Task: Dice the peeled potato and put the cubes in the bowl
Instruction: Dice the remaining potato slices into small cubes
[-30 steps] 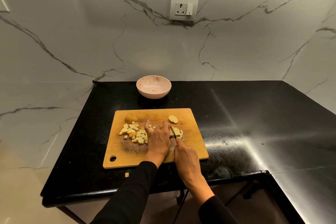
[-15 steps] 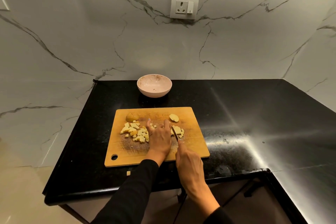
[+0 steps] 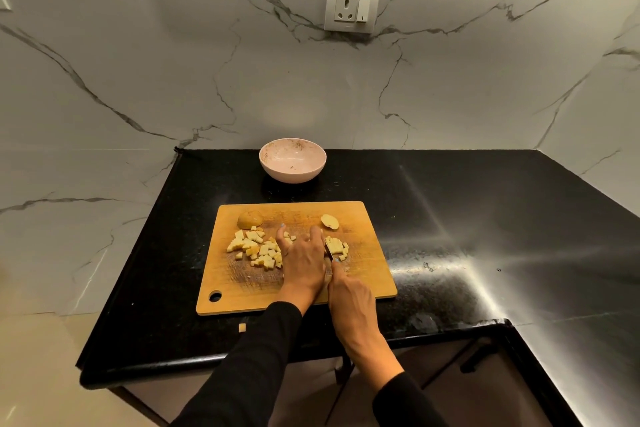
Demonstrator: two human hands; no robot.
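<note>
Bare black counter [image 3: 485, 218] spreads wide to the right of the board [image 3: 367, 274]. Between board and bowl [image 3: 292, 175] runs a narrow open strip. Cubes [image 3: 256, 248] crowd the board's left middle; one stray cube [image 3: 242, 328] sits near the front edge.

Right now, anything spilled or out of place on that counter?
Yes: one potato cube lies on the black counter, off the near edge of the cutting board, apart from the diced pile. The bowl holds no cubes yet. Nothing else stands out.
</note>
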